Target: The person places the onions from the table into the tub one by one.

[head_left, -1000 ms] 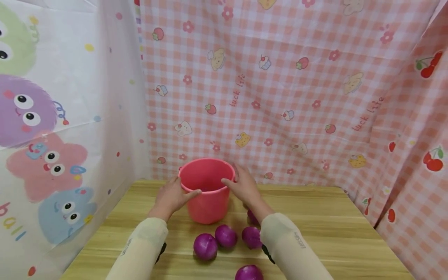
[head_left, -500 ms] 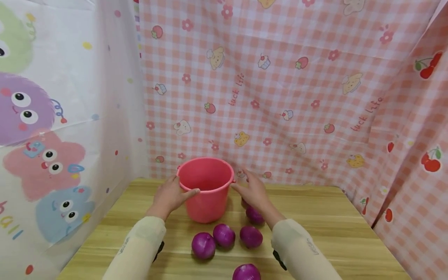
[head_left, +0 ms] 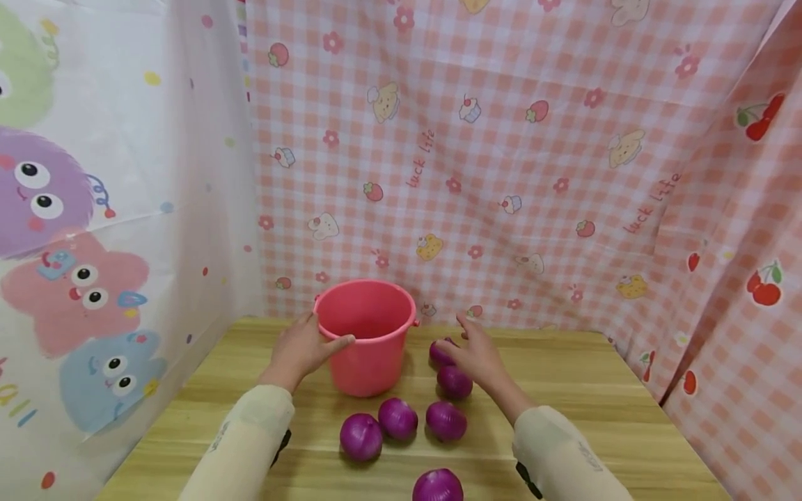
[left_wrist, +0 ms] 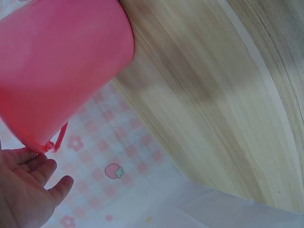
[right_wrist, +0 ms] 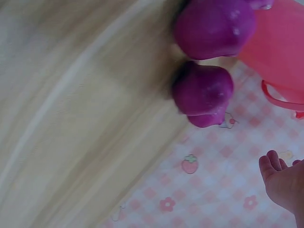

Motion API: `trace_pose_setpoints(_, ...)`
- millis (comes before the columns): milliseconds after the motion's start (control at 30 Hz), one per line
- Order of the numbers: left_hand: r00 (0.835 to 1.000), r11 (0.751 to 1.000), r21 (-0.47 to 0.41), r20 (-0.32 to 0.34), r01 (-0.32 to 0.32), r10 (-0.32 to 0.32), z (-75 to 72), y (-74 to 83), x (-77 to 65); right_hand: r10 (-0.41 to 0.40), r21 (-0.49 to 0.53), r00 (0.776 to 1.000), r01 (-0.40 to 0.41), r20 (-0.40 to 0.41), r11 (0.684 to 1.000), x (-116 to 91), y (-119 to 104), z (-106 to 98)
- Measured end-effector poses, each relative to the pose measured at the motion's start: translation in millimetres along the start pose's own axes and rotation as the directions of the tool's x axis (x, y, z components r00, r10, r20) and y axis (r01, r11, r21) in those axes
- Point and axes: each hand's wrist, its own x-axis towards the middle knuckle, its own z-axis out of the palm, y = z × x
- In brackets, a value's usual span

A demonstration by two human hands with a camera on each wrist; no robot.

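Note:
A pink plastic bucket stands upright on the table, with its handle hanging down at the back. My left hand rests against its left side, the thumb along the front of the rim. In the left wrist view the fingers touch the rim beside the handle's joint. My right hand is apart from the bucket, fingers loosely extended and holding nothing. It hovers just right of two red onions, the rear one and the one before it. Inside the bucket only the upper wall shows.
Three more red onions lie before the bucket: left, middle and right. Another onion sits at the frame's bottom edge. A checked pink cloth hangs behind the wooden table, a white printed one at left.
My right hand has let go of the bucket's rim and moved right, over beside the rear onions, uncovering them. The left hand has stayed at the rim and the bucket stands in place.

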Motion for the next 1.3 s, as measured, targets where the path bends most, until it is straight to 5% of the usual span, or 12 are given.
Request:
trace_pose_setpoints(433, 1.0, 1.0, 0.012, -0.004, -0.016, 0.016, 1.6, 0.3, 2.6, 0.041, 0.017, 0.999, -0.042, 0.015, 0.999, -23.5, 30.2, 0.1)
trace_pose_setpoints(1300, 1.0, 1.0, 0.018, 0.006, -0.014, 0.014, -2.3, 3.0, 1.5, 0.115, 0.149, 0.965, -0.154, 0.237, 0.977, -76.4, 66.3, 25.7)
